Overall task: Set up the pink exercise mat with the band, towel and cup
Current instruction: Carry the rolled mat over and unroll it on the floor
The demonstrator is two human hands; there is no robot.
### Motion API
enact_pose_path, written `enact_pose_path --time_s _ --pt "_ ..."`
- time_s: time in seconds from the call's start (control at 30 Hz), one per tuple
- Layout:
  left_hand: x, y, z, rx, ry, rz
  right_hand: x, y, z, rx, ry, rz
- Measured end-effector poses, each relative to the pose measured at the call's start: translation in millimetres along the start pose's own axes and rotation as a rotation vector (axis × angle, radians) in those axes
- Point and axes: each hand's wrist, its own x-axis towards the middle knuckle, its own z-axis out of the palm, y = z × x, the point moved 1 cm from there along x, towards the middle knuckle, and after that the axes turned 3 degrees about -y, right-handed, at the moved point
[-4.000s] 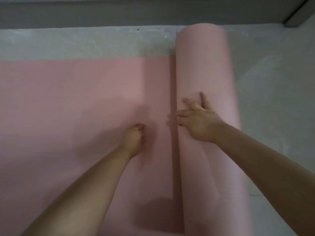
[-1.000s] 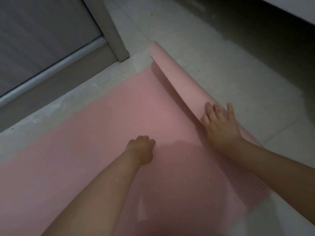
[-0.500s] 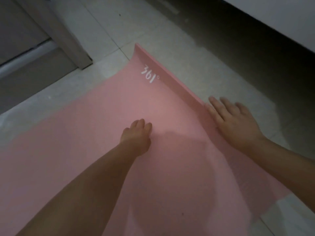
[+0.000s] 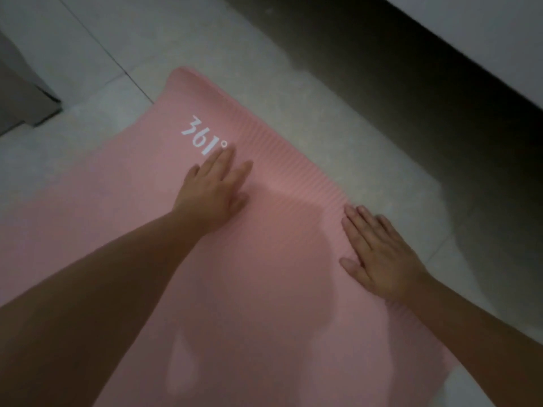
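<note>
The pink exercise mat (image 4: pixel 235 274) lies unrolled on the pale tiled floor (image 4: pixel 338 113), its end edge running from about eleven o'clock down toward four o'clock, with a ribbed band along that edge and a white "361°" logo (image 4: pixel 204 138) printed just inside it. The left hand (image 4: pixel 213 189) lies palm down near the centre of the view, its fingers straight and close together, the tips reaching toward one o'clock and stopping just below the logo; it grips nothing and only presses on the mat. The right hand (image 4: pixel 382 254) lies flat at about four o'clock, fingers extended and slightly spread, pointing toward eleven o'clock along the ribbed strip close to the mat's end edge; it too holds nothing. Both palms seem placed to weigh down the freshly laid end so that it lies flat and does not curl back up, which is a judgement from their position at the edge. The far corner at eleven o'clock looks slightly raised. No band, towel or cup is in view, so the laying out of those items appears not yet begun. A dark shadowed strip (image 4: pixel 411 83) runs across the floor from twelve toward three o'clock.
</note>
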Motion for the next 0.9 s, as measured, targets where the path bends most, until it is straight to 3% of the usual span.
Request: enact_pose_path --time_s 0.1,0.2,0.37,0.57,0.7,0.9 --pt "28 18 -5 0.03 -0.034 0.04 3 2 4 0.029 0.041 0.005" --pt "46 29 0 0.048 -0.172 -0.042 4 3 9 0.027 0.095 -0.021" --pt "64 45 2 0.112 -0.21 -0.116 3 6 16 0.032 0.151 -0.051" --pt "94 27 -4 -0.016 -0.087 -0.301 3 6 20 0.044 0.276 -0.088" --pt "116 -5 -22 -0.007 -0.127 -0.429 4 4 22 0.041 0.271 -0.068" --pt "119 -4 -23 0.003 -0.124 -0.433 4 6 23 0.052 0.29 -0.082"
